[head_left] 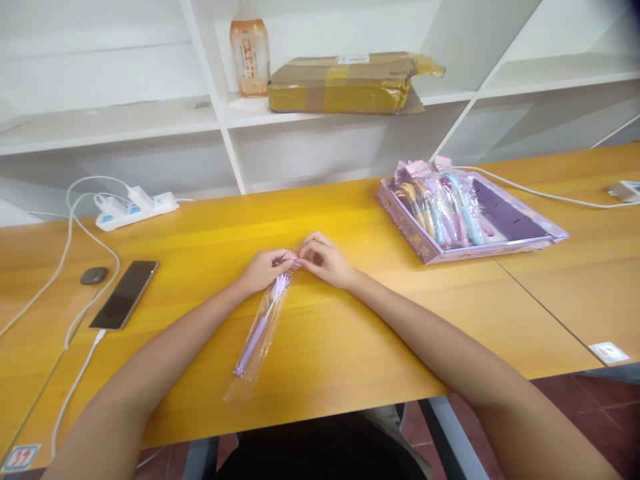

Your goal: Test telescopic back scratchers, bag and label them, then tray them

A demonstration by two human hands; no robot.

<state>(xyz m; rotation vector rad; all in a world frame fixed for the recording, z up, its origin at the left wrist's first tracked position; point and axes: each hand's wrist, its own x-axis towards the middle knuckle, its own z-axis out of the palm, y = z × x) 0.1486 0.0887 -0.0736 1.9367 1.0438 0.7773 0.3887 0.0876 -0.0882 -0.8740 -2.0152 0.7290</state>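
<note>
A purple back scratcher, with a thin metal rod and a fingered head, lies slanted on the table inside a clear plastic bag. My left hand pinches the bag's top end, where a pink striped part shows, just above the scratcher's head. Close against it, my right hand has thumb and forefinger pressed together on the same top end. The bag's lower end points toward me.
A purple display box with several bagged scratchers stands at the right. At the left are a phone on a white cable, a small dark case and a power strip. Shelves behind hold a taped carton and an orange-labelled bottle.
</note>
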